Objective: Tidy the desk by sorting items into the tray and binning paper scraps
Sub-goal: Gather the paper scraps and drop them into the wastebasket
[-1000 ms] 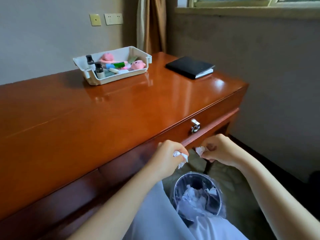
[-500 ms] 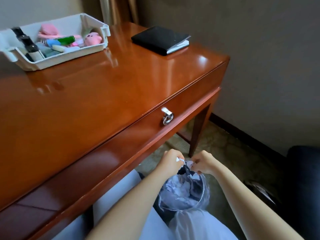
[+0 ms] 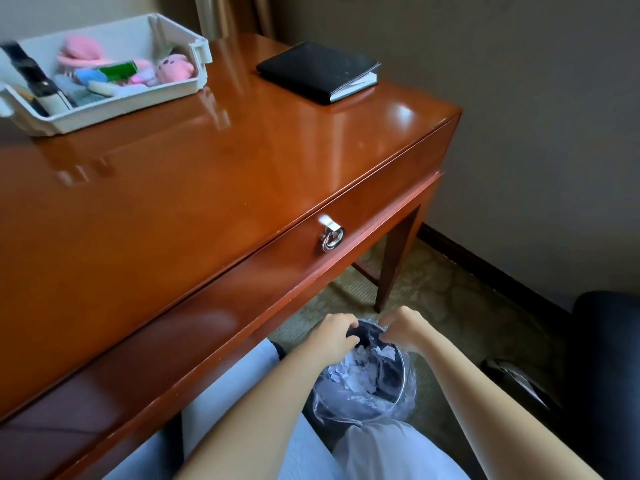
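Observation:
My left hand (image 3: 334,337) and my right hand (image 3: 401,329) hang side by side just over the mouth of a small round bin (image 3: 403,379) lined with clear plastic, on the floor beside the desk. The fingers of both hands are loosely spread and no paper shows between them. Torn white paper scraps (image 3: 353,372) lie piled inside the bin, one piece directly under my right fingertips. A white tray (image 3: 114,107) sits at the desk's back left with pink plush toys, small bottles and other small items in it.
A black notebook (image 3: 318,71) lies at the desk's far right corner. The glossy wooden desk (image 3: 207,188) has a drawer with a metal ring handle (image 3: 330,235). A desk leg (image 3: 398,258) stands behind the bin; a dark chair (image 3: 609,358) is at the right.
Both hands dropped from the desk edge to the bin. The white scraps pinched in each hand earlier are no longer visible in them. The view tilted downward.

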